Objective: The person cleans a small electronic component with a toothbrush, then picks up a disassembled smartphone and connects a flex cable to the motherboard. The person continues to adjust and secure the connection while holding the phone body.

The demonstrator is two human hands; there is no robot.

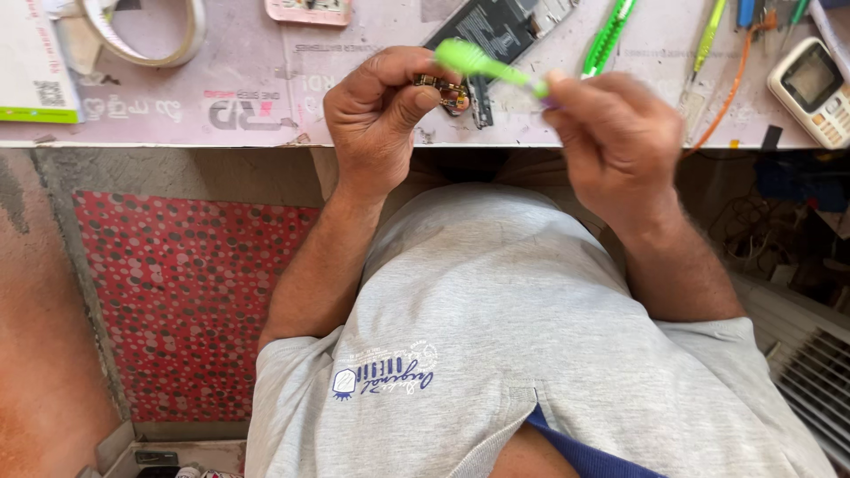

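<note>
The workbench (177, 124) runs across the top of the view, its pinkish printed covering worn and cluttered; below its edge lie a red dotted panel (186, 292) and the person's grey shirt (496, 336).

Taking the opened phone (500, 31) at the bench's far edge as landmark:
- Just below it, the left hand (381, 111) is curled shut, thumb and forefinger pinching a small metallic component (443, 91) above the bench edge.
- Below and to its right, the right hand (611, 142) is clamped on the handle of a green brush (482, 64), whose head lies over the component; actual contact cannot be confirmed.
- Immediately right of it lies a green-handled tool (609, 35), then a yellow-green tool (708, 35) and an orange wire (735, 84).
- Far right sits a small white keypad handset (810, 88).
- Far left are a roll of tape (146, 31) and a white booklet (35, 62).

Assessment: the phone is already open and the component lifted out; brushing appears to be under way. How clean the component is cannot be told at this size. The component is not yet refitted and the phone not yet closed.
</note>
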